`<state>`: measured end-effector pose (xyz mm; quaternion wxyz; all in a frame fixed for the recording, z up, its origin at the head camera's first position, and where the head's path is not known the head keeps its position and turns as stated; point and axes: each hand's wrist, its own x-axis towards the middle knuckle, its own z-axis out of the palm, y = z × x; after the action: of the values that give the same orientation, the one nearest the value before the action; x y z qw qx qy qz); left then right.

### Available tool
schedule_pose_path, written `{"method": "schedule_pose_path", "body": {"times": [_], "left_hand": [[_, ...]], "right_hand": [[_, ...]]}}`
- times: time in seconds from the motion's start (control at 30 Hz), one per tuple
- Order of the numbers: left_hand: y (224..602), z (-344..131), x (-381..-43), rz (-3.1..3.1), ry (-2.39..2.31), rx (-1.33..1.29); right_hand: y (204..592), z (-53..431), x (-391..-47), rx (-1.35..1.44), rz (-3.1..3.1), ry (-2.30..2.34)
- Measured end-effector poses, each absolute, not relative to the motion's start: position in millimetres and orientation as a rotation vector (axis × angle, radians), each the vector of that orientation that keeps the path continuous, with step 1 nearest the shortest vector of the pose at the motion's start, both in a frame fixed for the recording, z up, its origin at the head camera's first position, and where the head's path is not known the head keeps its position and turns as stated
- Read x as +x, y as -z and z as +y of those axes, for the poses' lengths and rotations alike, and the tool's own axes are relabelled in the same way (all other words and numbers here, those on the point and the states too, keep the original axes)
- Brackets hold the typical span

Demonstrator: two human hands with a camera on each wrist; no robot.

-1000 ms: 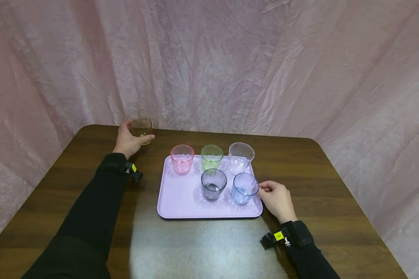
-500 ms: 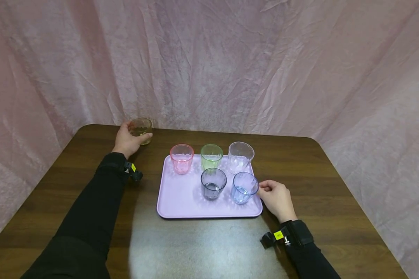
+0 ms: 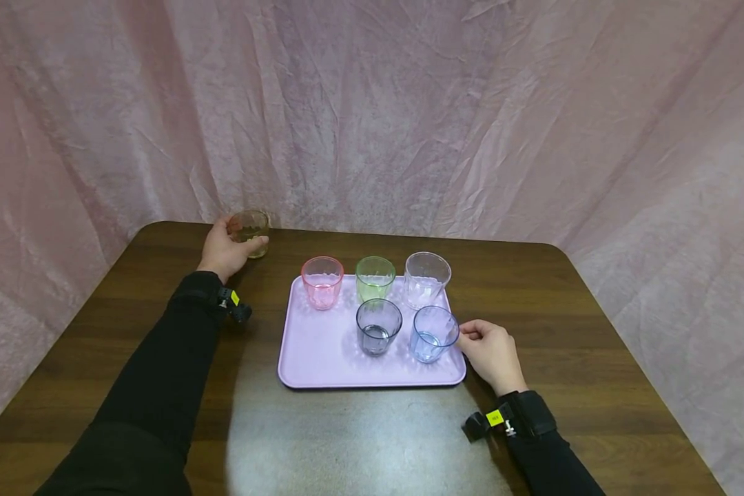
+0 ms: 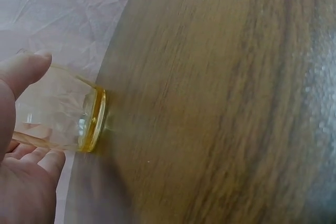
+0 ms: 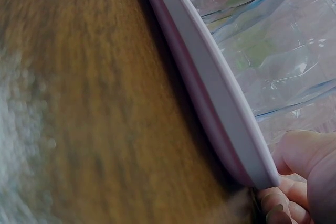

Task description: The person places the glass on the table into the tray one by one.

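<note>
At the table's far left edge, my left hand [image 3: 223, 249] holds a clear yellow glass [image 3: 257, 224]. The left wrist view puts the thumb on one side of this glass and the fingers on the other, its base at the tabletop. My right hand [image 3: 491, 353] pinches the right edge of a lilac tray [image 3: 316, 351]; in the right wrist view the thumb lies over the rim and curled fingers sit beneath it. On the tray stand a pink glass [image 3: 323, 293], a green glass [image 3: 375, 286], a colourless glass [image 3: 424, 293], a grey glass [image 3: 375, 337] and a blue glass [image 3: 426, 348], all upright.
The wooden table [image 3: 564, 310] has rounded far corners. Behind it hangs a pink curtain [image 3: 372, 117], close to the yellow glass. A bright reflection lies on the tabletop in front of the tray.
My left hand has shifted slightly left with the yellow glass. The right hand, the tray and its glasses stay where they were.
</note>
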<state>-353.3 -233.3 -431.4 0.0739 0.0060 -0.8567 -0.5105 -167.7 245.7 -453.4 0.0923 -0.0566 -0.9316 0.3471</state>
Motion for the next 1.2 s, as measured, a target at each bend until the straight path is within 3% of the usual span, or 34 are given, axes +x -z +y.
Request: {"method": "schedule_pose_path", "body": {"times": [1.2], "left_hand": [[366.7, -221.0, -328.7, -2.619, 1.528, -0.144]], "right_hand": [[452.1, 245.7, -167.6, -0.180, -2.788, -1.025]]}}
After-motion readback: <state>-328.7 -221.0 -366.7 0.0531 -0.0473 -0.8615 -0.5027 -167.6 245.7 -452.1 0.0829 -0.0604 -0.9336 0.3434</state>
